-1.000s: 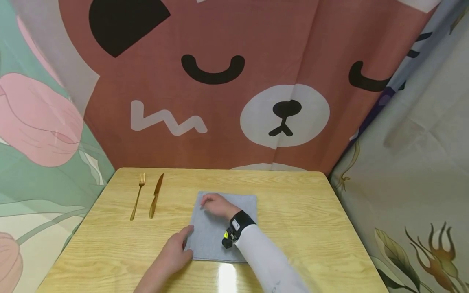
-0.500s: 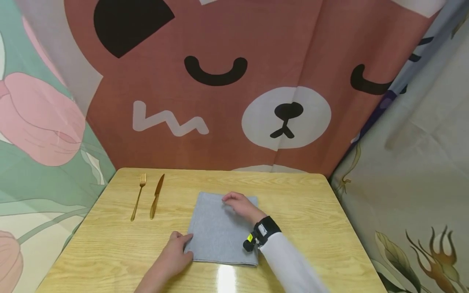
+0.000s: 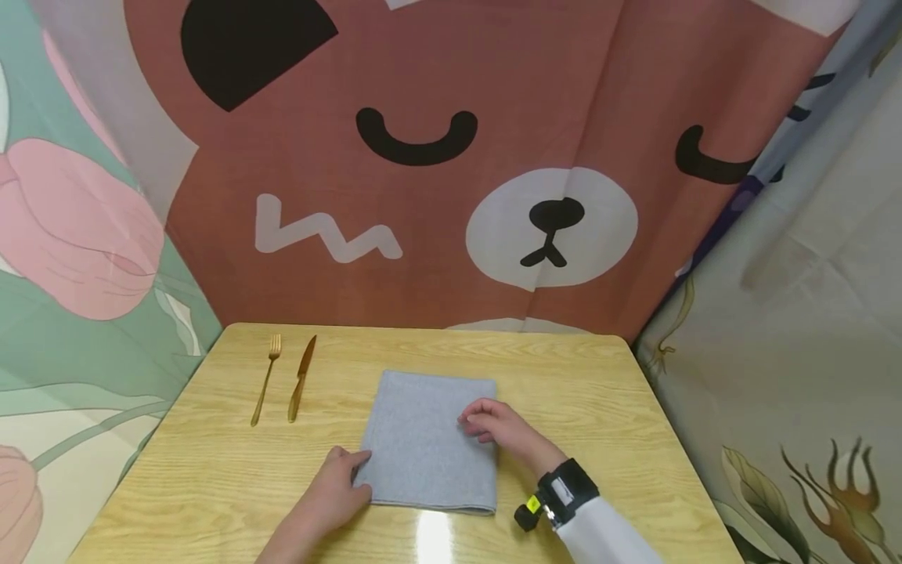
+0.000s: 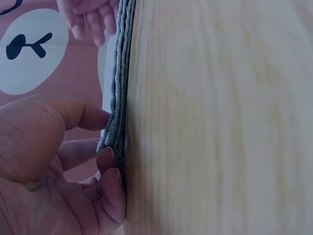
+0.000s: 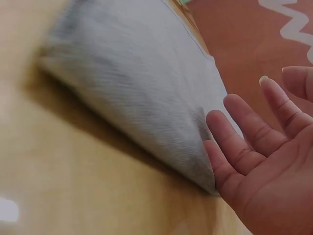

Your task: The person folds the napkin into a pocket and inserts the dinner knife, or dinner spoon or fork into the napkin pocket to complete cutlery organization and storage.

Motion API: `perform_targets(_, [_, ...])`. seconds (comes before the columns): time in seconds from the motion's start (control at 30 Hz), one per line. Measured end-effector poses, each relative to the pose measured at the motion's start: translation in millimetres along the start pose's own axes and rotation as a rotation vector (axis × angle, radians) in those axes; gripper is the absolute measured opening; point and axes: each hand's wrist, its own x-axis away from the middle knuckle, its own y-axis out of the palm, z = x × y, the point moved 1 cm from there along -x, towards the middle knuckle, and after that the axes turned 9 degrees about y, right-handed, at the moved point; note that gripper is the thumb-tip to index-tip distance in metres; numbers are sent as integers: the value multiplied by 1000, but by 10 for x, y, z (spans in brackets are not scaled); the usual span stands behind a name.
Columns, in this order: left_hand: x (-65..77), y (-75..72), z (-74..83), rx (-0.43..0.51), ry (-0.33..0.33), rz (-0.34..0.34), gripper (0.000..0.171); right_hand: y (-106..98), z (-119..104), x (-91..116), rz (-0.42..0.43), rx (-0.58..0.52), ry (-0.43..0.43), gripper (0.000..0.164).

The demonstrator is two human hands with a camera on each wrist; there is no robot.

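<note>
The folded grey cloth (image 3: 426, 446) lies flat on the table (image 3: 578, 392). At its left edge rests the person's left hand (image 3: 334, 492), grip loose, thumb and forefinger apart against the fabric. The right hand (image 3: 506, 427) is at the right edge, grip relaxed and holding nothing; I can't tell if it touches. Further left lie 1 fork (image 3: 264, 382) and 1 knife (image 3: 301, 381).

Wood-grain table (image 3: 176, 486) is backed by brown bear-print sheet (image 3: 395, 188); left side closed off by green flower-print fabric (image 3: 77, 227), right by pale plant-print cloth (image 3: 803, 337). White glare (image 3: 433, 536) reflected off near tabletop.
</note>
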Motion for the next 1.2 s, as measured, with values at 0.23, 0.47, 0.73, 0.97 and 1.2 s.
perform_targets(0.23, [5,6,5,-7,9,15,61,92,122,401,-67,-19,-15,31])
perform_targets(0.47, [-10,5,5,-26,9,18,59,242,130,787,-50,232,-59,22])
perform_targets(0.73, [-10,-35,-12,-42,13,29,55,556,-9,1155,29,718,-33,38])
perform_targets(0.97, [-15,-31,-29,-34,23,37,54,722,-41,1214,71,798,54,52])
perform_targets(1.2, [-6,-41,-11,-32,24,38,51,742,-8,1270,66,864,66,56])
